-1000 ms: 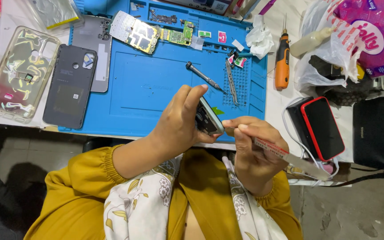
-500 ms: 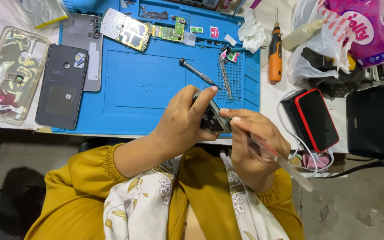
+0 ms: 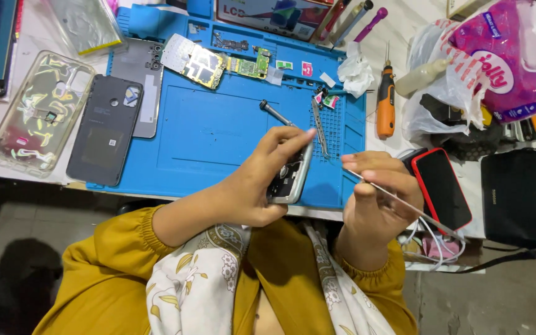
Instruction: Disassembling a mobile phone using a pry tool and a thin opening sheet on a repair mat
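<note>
My left hand (image 3: 262, 180) grips a small opened silver phone frame (image 3: 291, 178) above the near edge of the blue repair mat (image 3: 218, 133), fingers curled around it. My right hand (image 3: 373, 198) holds a thin metal pry tool (image 3: 404, 201) that slants down to the right; its tip sits just right of the phone frame, a small gap apart. Yellow sleeves cover both forearms.
On the mat lie circuit boards (image 3: 203, 62), a screwdriver (image 3: 275, 113) and tweezers (image 3: 319, 127). Left of the mat sit a dark phone back (image 3: 103, 129) and a clear case (image 3: 38, 111). An orange driver (image 3: 385, 102), a red-edged phone (image 3: 442, 189), plastic bags and a black pouch (image 3: 519, 195) are on the right.
The tool's tip has come away from the phone frame, and my right hand has shifted right. The view has tilted slightly, showing more of the table's far side.
</note>
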